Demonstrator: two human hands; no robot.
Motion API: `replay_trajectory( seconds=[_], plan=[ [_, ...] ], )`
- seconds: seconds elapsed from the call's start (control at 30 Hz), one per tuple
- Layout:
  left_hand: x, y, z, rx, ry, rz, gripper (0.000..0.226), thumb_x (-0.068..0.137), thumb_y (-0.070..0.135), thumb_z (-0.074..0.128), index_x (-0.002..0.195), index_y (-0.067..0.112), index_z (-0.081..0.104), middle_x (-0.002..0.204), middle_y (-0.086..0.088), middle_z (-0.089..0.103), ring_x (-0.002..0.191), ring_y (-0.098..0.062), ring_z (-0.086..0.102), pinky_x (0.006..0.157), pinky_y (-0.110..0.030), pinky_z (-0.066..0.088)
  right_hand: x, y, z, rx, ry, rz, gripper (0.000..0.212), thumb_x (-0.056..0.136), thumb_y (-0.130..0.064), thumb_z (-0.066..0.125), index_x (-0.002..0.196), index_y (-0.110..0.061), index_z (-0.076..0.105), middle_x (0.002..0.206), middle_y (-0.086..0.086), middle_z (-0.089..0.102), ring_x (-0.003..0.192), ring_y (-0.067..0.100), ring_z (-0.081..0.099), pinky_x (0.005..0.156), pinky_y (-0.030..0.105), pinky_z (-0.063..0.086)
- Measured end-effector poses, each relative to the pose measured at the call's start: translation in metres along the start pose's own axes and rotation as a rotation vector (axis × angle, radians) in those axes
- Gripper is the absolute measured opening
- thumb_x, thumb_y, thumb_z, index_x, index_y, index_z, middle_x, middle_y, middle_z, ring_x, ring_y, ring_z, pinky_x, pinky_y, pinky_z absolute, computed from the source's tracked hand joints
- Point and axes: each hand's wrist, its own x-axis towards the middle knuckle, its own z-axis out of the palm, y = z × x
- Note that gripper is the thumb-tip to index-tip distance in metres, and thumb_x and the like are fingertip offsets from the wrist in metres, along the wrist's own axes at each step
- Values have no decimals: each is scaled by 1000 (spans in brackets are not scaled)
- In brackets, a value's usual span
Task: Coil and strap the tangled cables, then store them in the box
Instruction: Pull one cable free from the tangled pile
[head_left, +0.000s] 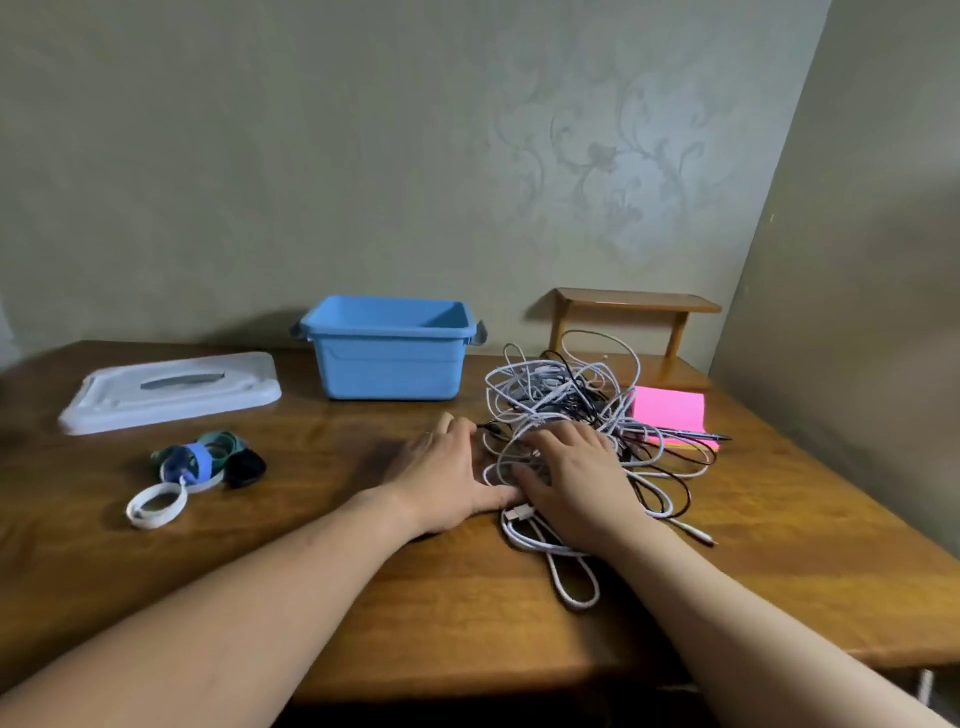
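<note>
Here, centre-frame, the left hand (441, 475) rests flat, relaxed; the right hand (574, 480) presses spread fingers on the tangled cables (550, 387) (white and black).

Your right hand (576, 483) covers the near middle of the cable tangle (561, 395); you cannot tell whether it grips a strand. The box (387, 364) hides its floor behind its near wall. The strap pile (200, 460) is too jumbled to count.

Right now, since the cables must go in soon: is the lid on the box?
No, the lid lies flat on the table, left of the open box.
</note>
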Motion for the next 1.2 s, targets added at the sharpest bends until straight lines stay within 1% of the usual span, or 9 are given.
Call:
replay_trajectory(
  seconds=[0.13,0.3,0.4,0.5,0.6,0.67,0.77,0.97,1.2],
  plan=[
    [15,-21,-6,-62,6,-18,97,76,83,71,151,27,45,151,6,44,136,-21,52,112,-44,47,27,1,16,23,-23,12,59,93,-68,39,131,-31,65,130,-5,62,125,23,53,109,40,40],
    [20,-62,-21,-458,252,12,5,106,37,62,109,35,66,110,17,66,103,-2,62,87,-26,51,31,-16,-8,105,391,41,23,99,-40,50,99,-25,68,100,-5,66,95,22,57,82,40,41],
    [24,-79,-35,-760,389,-6,17,110,24,55,121,31,65,119,10,67,111,-3,65,93,-25,51,51,-44,-29,381,435,-4,8,100,-20,60,100,-19,68,98,-4,65,88,18,58,74,34,42],
    [24,-88,-48,-945,516,-62,22,110,7,49,117,17,67,113,-7,71,99,-7,69,83,-17,53,83,-74,-31,518,191,-19,25,103,-20,57,125,-21,70,117,-6,73,103,12,65,85,30,49],
    [22,-97,-54,-970,602,-141,24,110,6,48,115,16,69,104,-9,72,84,-8,67,73,-15,55,102,-95,-12,499,-119,-53,34,109,-40,49,134,-27,66,128,-5,73,115,17,67,96,37,53],
    [22,-104,-55,-978,631,-197,24,109,8,49,114,20,69,99,-5,74,75,-8,65,69,-20,56,103,-102,3,481,-198,-44,43,104,-64,44,119,-32,69,110,-10,75,101,15,69,88,40,56],
    [26,-108,-51,-1017,603,-230,23,108,10,50,111,22,69,93,-5,73,70,-11,64,67,-27,55,99,-102,22,397,-201,-72,33,99,-64,56,106,-35,70,86,-14,70,81,9,65,74,38,55],
    [33,-97,-39,-1136,442,-264,12,109,28,59,114,19,66,94,-1,73,76,-15,69,70,-30,56,94,-101,34,439,-94,-76,15,98,-46,69,102,-32,70,81,-14,67,76,9,61,68,35,50],
    [24,-89,-30,-818,317,-157,17,107,40,62,104,29,74,99,13,77,92,-1,71,87,-30,59,93,-115,37,248,-2,-67,22,103,-46,57,99,-25,54,79,-7,61,77,29,65,61,38,47]
  ],
)
